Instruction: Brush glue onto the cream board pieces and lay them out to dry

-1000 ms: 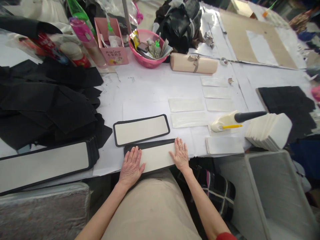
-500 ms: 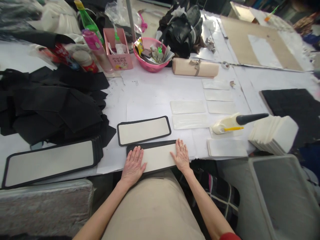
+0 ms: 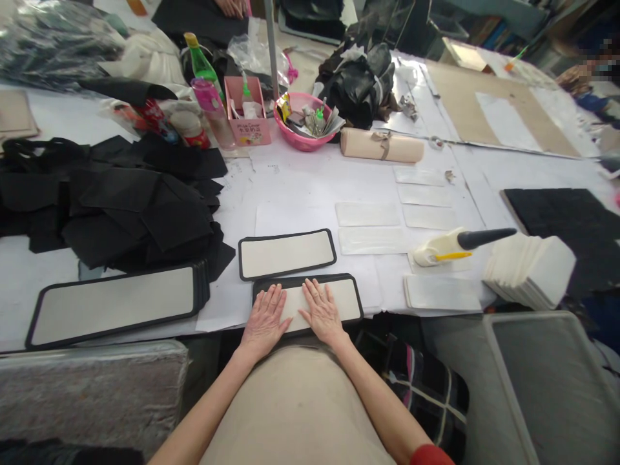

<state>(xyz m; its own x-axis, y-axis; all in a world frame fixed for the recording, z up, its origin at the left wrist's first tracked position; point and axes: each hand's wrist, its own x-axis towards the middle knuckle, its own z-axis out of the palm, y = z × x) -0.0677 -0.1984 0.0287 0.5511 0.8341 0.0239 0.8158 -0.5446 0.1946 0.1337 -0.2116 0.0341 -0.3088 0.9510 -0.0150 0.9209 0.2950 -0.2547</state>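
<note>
Both palms lie flat on a pale rectangular panel with a black border at the table's front edge. My left hand covers its left end, fingers stretched forward. Near its middle rests my right hand, fingers spread a little; neither hand grips anything. Black material shows under the panel's far edge. Just beyond it lies a similar bordered panel. To the left sits a stack of larger bordered panels.
Black cut pieces are heaped at left. Translucent strips, a white container with a dark-handled brush and stacked white boards stand right. Behind are a pink basin and a beige roll. Another person's hand shows at the top.
My right hand has slid left along the panel from its right end to near its middle, uncovering that end. My left hand stays at the left end. The camera view has shifted slightly.
</note>
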